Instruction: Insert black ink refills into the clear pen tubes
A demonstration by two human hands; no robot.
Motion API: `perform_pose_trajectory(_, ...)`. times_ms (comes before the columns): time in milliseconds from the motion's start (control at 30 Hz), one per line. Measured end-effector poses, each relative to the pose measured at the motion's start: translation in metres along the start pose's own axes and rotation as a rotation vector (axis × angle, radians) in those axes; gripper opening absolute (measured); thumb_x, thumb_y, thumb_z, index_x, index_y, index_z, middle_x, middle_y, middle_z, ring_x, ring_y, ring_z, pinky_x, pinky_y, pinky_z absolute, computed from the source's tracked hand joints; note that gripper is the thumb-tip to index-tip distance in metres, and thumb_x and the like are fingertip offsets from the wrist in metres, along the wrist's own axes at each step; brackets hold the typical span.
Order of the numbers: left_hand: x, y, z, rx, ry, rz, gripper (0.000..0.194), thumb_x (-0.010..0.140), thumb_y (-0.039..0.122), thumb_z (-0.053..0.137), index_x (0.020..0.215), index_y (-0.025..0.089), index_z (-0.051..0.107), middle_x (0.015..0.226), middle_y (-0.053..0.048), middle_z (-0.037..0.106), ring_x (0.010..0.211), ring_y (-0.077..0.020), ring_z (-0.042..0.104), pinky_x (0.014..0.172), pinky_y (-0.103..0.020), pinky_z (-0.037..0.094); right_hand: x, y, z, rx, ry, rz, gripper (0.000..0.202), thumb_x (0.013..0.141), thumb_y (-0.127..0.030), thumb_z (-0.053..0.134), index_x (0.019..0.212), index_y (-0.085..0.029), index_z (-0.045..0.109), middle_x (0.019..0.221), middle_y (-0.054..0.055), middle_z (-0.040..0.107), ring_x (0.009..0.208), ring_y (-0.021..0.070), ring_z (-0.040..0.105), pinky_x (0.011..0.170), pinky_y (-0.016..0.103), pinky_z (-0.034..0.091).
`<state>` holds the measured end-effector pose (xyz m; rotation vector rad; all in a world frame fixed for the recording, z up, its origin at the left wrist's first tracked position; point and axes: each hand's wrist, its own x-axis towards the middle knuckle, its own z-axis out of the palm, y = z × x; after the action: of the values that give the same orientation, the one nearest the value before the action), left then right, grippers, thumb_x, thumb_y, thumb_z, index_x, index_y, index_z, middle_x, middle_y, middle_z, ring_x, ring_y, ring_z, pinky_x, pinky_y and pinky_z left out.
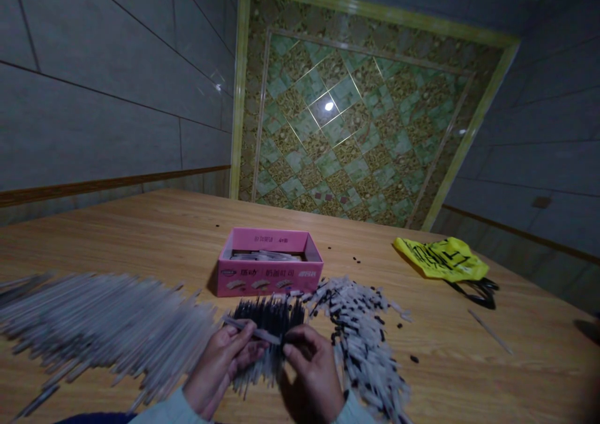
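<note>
My left hand grips a slim translucent pen barrel, tilted down to the right. At the barrel's right end, my right hand has thumb and finger pinched together; a small dark bit shows there, too blurred to name. Beneath both hands lies a bunch of thin dark pen refills. A wide heap of clear pen barrels spreads on the left. To the right of my hands is a pile of clear pen caps mixed with small black pieces.
Behind the refills stands an open pink box with pale sticks inside. A yellow bag with black handles lies at the right on the wooden table. Nearby rests a single thin stick. Small black bits are scattered about.
</note>
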<state>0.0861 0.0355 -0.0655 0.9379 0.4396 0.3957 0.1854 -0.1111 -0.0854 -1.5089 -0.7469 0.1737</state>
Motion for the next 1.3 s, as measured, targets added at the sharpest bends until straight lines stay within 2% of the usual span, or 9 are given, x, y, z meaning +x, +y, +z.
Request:
perform_pose_trajectory(133,0.0,0.001,0.0,-0.018,0.003,0.006,0.026,0.067,0.025,0.075,0.083,0.013,0.058,0.077,-0.009,0.072,0.07,-0.0169,0.069,0.066,-0.026,0.057,0.0,-0.003,0.0,0.022,0.0,-0.015,0.008,0.067,-0.021,0.067,0.073,-0.017,0.065,0.073,0.003,0.061,0.074,0.0194,0.058,0.068,0.027,0.045)
perform_pose_trajectory(400,-0.002,0.001,0.0,-0.023,0.017,0.006,0.026,0.066,0.026,0.076,0.08,0.011,0.06,0.08,-0.011,0.073,0.071,-0.0179,0.069,0.069,-0.027,0.057,-0.003,-0.01,-0.001,-0.077,-0.037,-0.05,0.006,0.069,-0.014,0.063,0.072,-0.017,0.065,0.074,0.003,0.061,0.076,0.0189,0.058,0.069,0.026,0.043)
perform_pose_trajectory(533,-0.003,0.004,0.001,-0.009,0.023,0.004,0.026,0.067,0.026,0.076,0.081,0.011,0.059,0.08,-0.012,0.073,0.071,-0.0175,0.069,0.069,-0.027,0.057,-0.004,-0.01,-0.001,-0.063,-0.053,-0.051,0.006,0.071,-0.022,0.063,0.074,-0.016,0.064,0.073,0.003,0.06,0.074,0.0185,0.056,0.067,0.026,0.043)
perform_pose_trajectory(667,-0.006,0.005,0.005,-0.036,-0.035,-0.052,0.026,0.068,0.025,0.075,0.081,0.014,0.057,0.076,-0.008,0.073,0.066,-0.0153,0.068,0.062,-0.024,0.056,-0.003,-0.006,-0.002,0.034,-0.059,0.015,0.014,0.073,-0.029,0.062,0.077,-0.016,0.061,0.07,0.002,0.058,0.07,0.0169,0.054,0.063,0.025,0.043)
perform_pose_trajectory(767,-0.009,0.003,0.008,-0.054,-0.095,-0.125,0.025,0.069,0.025,0.074,0.08,0.014,0.055,0.074,-0.006,0.072,0.065,-0.0154,0.069,0.063,-0.024,0.055,-0.004,-0.008,-0.001,-0.047,-0.057,-0.016,0.013,0.073,-0.028,0.062,0.075,-0.015,0.061,0.069,0.002,0.058,0.069,0.0167,0.053,0.063,0.024,0.042)
perform_pose_trajectory(867,-0.009,0.0,0.008,-0.06,-0.133,-0.138,0.023,0.07,0.025,0.073,0.08,0.014,0.055,0.078,-0.009,0.073,0.072,-0.018,0.07,0.068,-0.026,0.055,-0.005,-0.015,0.001,-0.158,-0.043,-0.059,0.007,0.072,-0.023,0.061,0.072,-0.016,0.063,0.069,0.002,0.059,0.07,0.0169,0.054,0.063,0.024,0.042)
perform_pose_trajectory(1100,-0.008,0.0,0.009,-0.123,-0.124,-0.162,0.021,0.07,0.019,0.073,0.079,0.013,0.056,0.077,-0.009,0.073,0.071,-0.0169,0.07,0.068,-0.026,0.055,-0.008,-0.017,0.011,-0.147,-0.092,-0.022,0.013,0.073,-0.028,0.063,0.073,-0.016,0.069,0.068,0.003,0.065,0.068,0.0173,0.058,0.061,0.023,0.043)
perform_pose_trajectory(1300,-0.009,0.0,0.01,-0.152,-0.124,-0.169,0.02,0.07,0.017,0.073,0.08,0.013,0.056,0.076,-0.008,0.072,0.072,-0.0156,0.069,0.069,-0.024,0.055,-0.008,-0.016,0.01,-0.116,-0.144,-0.016,0.019,0.078,-0.031,0.062,0.074,-0.016,0.072,0.065,0.002,0.063,0.066,0.0163,0.056,0.06,0.023,0.041)
